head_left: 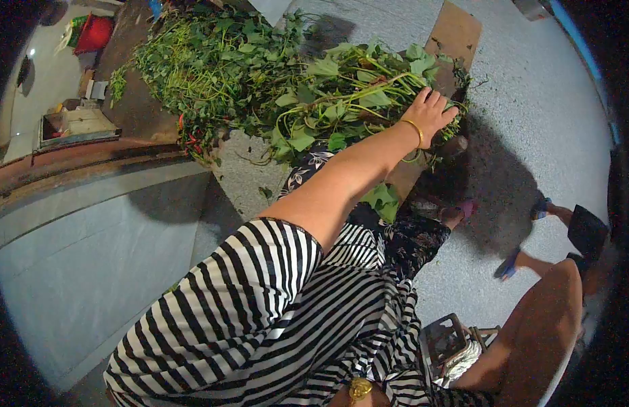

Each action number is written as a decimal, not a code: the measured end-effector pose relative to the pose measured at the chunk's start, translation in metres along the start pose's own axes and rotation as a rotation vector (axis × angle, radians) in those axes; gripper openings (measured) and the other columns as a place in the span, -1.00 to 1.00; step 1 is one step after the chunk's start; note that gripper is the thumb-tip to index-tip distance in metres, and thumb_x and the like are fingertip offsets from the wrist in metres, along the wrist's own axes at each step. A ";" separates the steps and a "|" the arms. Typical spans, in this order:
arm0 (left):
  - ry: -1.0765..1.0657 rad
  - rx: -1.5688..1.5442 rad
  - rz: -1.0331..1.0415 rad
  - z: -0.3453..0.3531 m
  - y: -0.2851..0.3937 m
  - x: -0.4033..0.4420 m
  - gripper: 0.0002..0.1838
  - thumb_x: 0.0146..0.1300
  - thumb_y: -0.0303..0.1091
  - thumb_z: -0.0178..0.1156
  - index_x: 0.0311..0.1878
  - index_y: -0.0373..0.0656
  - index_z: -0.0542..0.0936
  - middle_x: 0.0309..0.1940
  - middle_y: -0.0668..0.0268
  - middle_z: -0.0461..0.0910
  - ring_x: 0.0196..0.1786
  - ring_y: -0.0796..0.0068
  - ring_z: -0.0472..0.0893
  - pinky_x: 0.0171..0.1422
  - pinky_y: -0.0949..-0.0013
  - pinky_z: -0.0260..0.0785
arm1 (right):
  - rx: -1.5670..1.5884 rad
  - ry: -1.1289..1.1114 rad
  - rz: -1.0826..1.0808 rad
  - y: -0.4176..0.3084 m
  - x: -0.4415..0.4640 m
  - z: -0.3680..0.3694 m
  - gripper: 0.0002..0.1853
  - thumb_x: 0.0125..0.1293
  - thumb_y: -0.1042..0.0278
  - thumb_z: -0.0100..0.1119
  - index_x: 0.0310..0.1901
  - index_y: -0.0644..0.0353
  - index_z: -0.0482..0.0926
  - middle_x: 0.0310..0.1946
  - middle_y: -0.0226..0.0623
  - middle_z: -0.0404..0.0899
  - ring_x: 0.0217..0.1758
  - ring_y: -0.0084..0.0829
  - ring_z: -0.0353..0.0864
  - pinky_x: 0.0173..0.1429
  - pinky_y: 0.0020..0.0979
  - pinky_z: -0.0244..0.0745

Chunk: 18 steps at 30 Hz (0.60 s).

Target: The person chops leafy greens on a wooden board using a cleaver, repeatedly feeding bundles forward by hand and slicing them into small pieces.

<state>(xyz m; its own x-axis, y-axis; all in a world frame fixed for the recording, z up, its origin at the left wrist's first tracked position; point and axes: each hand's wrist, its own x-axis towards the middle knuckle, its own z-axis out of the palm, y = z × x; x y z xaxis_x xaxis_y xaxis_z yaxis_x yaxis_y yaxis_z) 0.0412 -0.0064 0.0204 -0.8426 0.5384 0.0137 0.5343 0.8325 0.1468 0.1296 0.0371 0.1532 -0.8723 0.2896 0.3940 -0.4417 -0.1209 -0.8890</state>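
My left hand (pixel 433 117), with a gold bangle at the wrist, reaches out to the right end of a bunch of leafy vines (pixel 368 95). Its fingers curl over the stems there; leaves and the hand itself hide the thumb and palm. Long pale green stems with broad leaves, like sweet potato greens, run leftward from the hand. They lie against a larger heap of greens (pixel 219 64). A single leaf (pixel 383 202) hangs low, above my patterned trousers. My right hand is out of view.
Red chillies (pixel 191 136) show at the heap's lower edge. A flat brown board (pixel 457 34) lies on the grey floor (pixel 531 88). Another person's sandalled feet (pixel 509 263) stand at the right, near a small seat frame (pixel 444 342). A red basin (pixel 94 32) is at upper left.
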 end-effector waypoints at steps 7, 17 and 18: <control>0.049 -0.010 0.007 -0.001 -0.001 -0.002 -0.03 -0.40 -0.19 0.41 0.25 0.03 0.23 0.02 0.21 0.30 0.19 0.19 0.22 0.38 0.06 -0.13 | -0.071 0.065 -0.061 0.003 0.010 0.002 -0.65 0.29 0.28 -0.18 0.03 0.29 0.37 0.03 -0.19 0.38 0.06 -0.34 0.37 0.15 -0.33 0.25; 0.082 -0.015 0.016 0.010 -0.005 0.002 -0.15 -0.19 -0.20 0.26 0.28 -0.07 0.21 -0.01 0.17 0.33 0.21 0.19 0.22 0.40 0.12 -0.14 | -0.056 0.111 0.290 0.063 0.037 -0.013 -0.58 0.33 0.19 -0.18 0.09 0.31 0.32 0.06 -0.16 0.36 0.14 -0.32 0.32 0.23 -0.35 0.18; 0.089 0.027 0.039 0.015 -0.006 0.000 -0.24 -0.09 -0.13 0.19 0.26 -0.12 0.25 0.10 0.16 0.31 0.28 0.18 0.16 0.43 0.10 -0.21 | 0.184 0.051 0.409 0.092 0.034 -0.011 -0.56 0.34 0.19 -0.18 0.12 0.35 0.27 0.07 -0.13 0.34 0.16 -0.29 0.30 0.24 -0.35 0.16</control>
<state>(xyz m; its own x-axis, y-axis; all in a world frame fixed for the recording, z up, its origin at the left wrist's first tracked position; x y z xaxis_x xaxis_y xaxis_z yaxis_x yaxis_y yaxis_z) 0.0392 -0.0096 0.0047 -0.8231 0.5579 0.1066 0.5676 0.8148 0.1181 0.0618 0.0467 0.0826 -0.9735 0.2286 0.0027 -0.0967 -0.4010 -0.9109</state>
